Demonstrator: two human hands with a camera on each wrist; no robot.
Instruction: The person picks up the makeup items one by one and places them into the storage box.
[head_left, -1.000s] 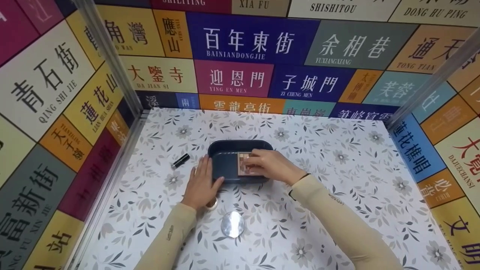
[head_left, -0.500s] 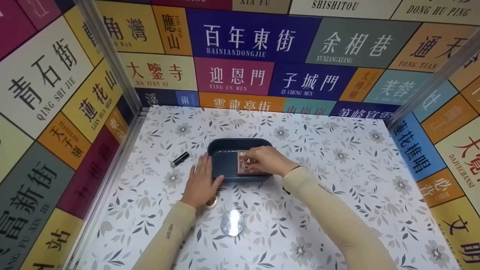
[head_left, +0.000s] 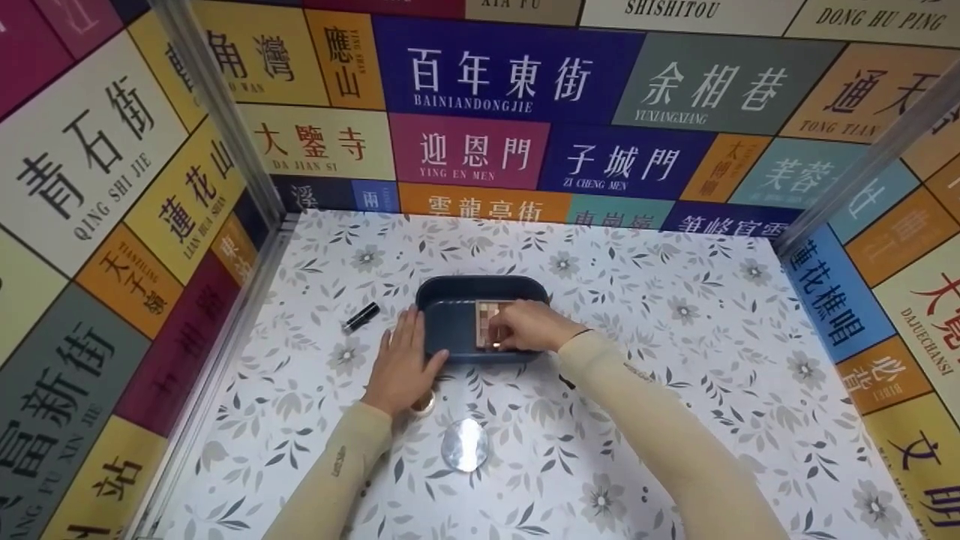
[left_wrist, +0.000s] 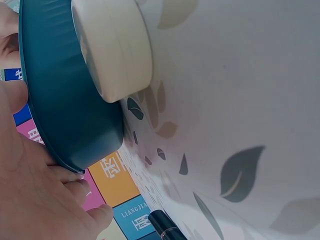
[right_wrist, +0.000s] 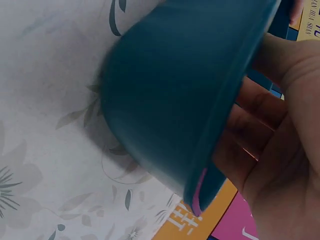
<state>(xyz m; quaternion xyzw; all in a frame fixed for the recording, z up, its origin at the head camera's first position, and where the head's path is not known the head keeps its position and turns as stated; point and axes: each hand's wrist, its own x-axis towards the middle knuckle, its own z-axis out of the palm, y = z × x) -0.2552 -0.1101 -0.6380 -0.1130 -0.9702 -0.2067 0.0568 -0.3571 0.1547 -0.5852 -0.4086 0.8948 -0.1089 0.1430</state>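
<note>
Head view: brown-checked palette (head_left: 484, 319) sits in a round-cornered blue tray (head_left: 450, 328), floor showing leftward; left hand (head_left: 402, 367), fingers straight, touches the rim (head_left: 480, 277); right hand's (head_left: 532, 325) grip is unclear.

And just behind the right hand (head_left: 523, 326), a thin dark band (head_left: 582, 332), then a beige right sleeve (head_left: 667, 435) with small dark lettering (head_left: 639, 373)! Left of that hand, a matching lettered left sleeve (head_left: 337, 474)!

- A small walled booth, a staged work bay by its look — wall panels (head_left: 510, 67) on three sides carry colored blocks with Chinese characters and Latin lettering, like street signs.
- Metal posts (head_left: 216, 112) frame its back corners.
- A counter (head_left: 540, 450) in grey-and-white floral print spans the walls.
</note>
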